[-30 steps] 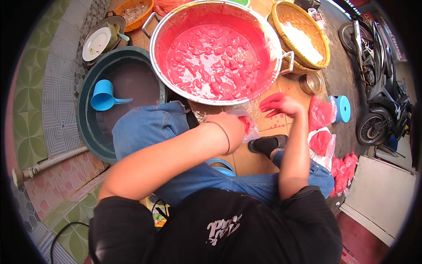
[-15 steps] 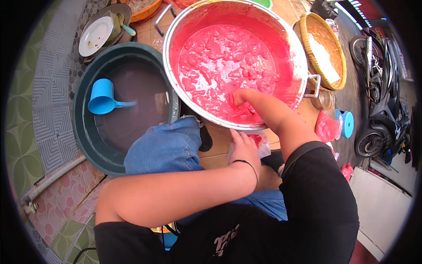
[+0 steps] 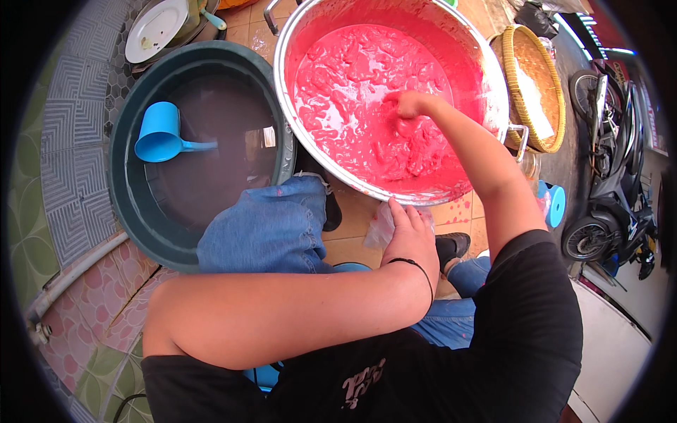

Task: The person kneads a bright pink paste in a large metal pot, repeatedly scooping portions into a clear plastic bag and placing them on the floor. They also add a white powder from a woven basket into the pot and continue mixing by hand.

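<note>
Right hand (image 3: 411, 106) dips into red mixture (image 3: 345, 84) (left forearm (image 3: 310, 299) crosswise).

Large round silver metal pot (image 3: 465, 70) stands uncovered, inner wall smeared red. Glossy, lumpy red mixture (image 3: 352, 92) lies below its rim. Crumpled translucent plastic bag (image 3: 381, 227) sits just beside the pot.

A dark green tub (image 3: 127, 190) holds murky greyish water (image 3: 218, 116), with 1 blue dipper (image 3: 159, 132) lying in it, handle pointing right; just beyond the tub sits 1 white plate (image 3: 156, 29) with small scraps on it; a pale pipe (image 3: 81, 270) runs beside pink-patterned tiles (image 3: 95, 299); at right, a woven basket (image 3: 557, 92) holds something white (image 3: 532, 99), near a black plastic bag (image 3: 537, 20); farther right stands a dark motorcycle (image 3: 613, 169), 2 wheels visible.
</note>
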`<state>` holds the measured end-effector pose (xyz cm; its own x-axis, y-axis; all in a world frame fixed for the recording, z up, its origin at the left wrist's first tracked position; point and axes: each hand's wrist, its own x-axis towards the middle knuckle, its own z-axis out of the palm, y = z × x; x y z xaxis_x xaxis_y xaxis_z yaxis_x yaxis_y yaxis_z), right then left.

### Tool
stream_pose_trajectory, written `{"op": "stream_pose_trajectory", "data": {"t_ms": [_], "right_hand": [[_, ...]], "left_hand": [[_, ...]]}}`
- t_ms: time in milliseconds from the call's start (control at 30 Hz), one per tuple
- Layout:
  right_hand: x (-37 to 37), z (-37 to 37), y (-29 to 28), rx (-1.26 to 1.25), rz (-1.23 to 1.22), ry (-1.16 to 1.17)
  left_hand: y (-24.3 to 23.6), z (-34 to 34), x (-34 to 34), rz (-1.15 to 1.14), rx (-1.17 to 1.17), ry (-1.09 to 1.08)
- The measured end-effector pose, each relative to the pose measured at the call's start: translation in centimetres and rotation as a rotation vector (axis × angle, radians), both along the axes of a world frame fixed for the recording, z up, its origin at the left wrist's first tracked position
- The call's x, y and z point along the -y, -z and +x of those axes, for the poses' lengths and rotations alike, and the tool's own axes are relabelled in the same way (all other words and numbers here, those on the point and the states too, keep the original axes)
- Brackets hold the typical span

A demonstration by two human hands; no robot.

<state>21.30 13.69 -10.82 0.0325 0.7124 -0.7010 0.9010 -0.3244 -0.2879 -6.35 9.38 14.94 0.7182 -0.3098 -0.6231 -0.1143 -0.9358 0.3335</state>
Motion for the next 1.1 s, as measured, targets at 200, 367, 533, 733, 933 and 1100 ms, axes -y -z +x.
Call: {"op": "stream_pose_trajectory", "data": {"t_ms": [200, 367, 533, 733, 933, 1100], "right_hand": [[-0.9, -5.0, 1.7, 0.228, -0.167, -0.255], [1.7, -5.1, 6.5, 0.312, -0.385, -0.401], [4.6, -4.5, 6.9, 0.500, -0.308, -0.339], [3.4, 1.2, 0.4, 0.161, -0.211, -0.015], [4.5, 0.8, -9.1, -0.442, 0.012, 0.897], [10.3, 1.1, -10.8, -1.188, 0.112, 1.565]], "left_hand": [[-0.3, -0.1, -0.1, -0.030, -0.014, -0.025], [-1.0, 0.3, -0.4, -0.026, -0.030, -0.008], [-0.6, 0.6, -0.6, -0.043, -0.052, -0.021], [-0.6, 0.7, -0.8, -0.095, -0.046, -0.051], [1.0, 1.6, -0.4, -0.074, -0.122, -0.157], [2.7, 2.0, 1.1, 0.121, -0.214, -0.158]]}}
